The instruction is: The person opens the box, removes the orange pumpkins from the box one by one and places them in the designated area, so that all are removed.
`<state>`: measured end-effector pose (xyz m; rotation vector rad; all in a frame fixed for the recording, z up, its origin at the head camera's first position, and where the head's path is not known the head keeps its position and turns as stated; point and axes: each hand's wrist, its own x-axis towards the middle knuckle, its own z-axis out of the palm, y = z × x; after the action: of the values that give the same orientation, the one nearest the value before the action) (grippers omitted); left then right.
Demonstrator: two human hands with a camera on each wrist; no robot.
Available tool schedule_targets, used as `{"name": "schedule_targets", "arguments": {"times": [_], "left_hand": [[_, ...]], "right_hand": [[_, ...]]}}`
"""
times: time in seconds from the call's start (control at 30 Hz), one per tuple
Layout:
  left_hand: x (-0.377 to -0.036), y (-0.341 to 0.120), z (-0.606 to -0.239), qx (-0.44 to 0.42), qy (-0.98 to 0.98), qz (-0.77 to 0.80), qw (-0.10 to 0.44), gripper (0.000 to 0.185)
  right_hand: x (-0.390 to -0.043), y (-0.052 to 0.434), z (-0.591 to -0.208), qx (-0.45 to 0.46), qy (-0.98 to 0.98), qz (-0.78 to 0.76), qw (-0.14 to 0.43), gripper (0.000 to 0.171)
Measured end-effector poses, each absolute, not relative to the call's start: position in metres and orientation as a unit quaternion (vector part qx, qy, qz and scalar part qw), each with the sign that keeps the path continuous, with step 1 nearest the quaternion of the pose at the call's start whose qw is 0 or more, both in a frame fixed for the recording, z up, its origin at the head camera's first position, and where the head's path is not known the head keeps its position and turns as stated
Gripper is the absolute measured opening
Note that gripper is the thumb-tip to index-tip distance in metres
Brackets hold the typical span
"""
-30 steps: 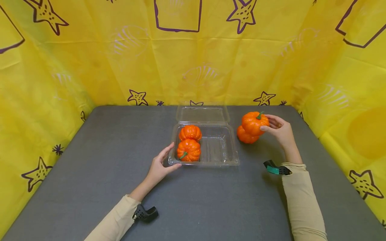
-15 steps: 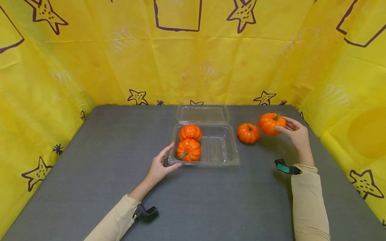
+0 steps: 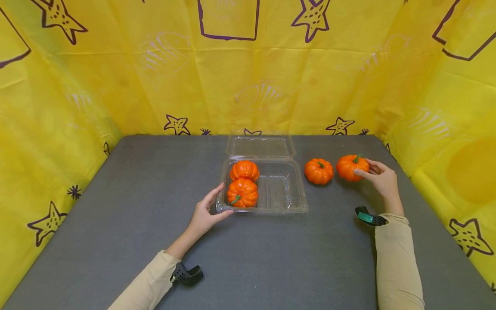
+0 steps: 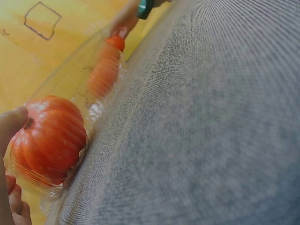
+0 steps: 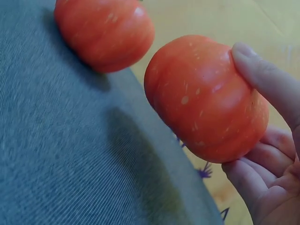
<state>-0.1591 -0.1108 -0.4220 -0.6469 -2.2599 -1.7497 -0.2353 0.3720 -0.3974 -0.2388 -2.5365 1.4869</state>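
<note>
Right hand, right of frame centre: fingers curled round a small round orange ribbed pumpkin with a green stem, stem pointing up and slightly right, wide axis lying level, low over the grey woven desk. Glossy skin with pale specks. Just left, apart: second small orange pumpkin, stem up. Left hand: fingers relaxed, thumb and forefinger touching the near-left corner of a clear thin plastic clamshell box, lid open backward. Inside, left half: two more orange pumpkins, one behind the other.
</note>
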Motion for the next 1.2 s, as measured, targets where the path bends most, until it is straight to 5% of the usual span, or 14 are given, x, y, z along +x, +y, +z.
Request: {"name": "schedule_targets", "arguments": {"times": [1.2], "left_hand": [[-0.158,-0.11,-0.42,-0.216,-0.764,-0.6,0.096,0.068]], "right_hand": [[-0.241,0.374,-0.419,-0.063,-0.834,0.547,0.034,0.066]]}}
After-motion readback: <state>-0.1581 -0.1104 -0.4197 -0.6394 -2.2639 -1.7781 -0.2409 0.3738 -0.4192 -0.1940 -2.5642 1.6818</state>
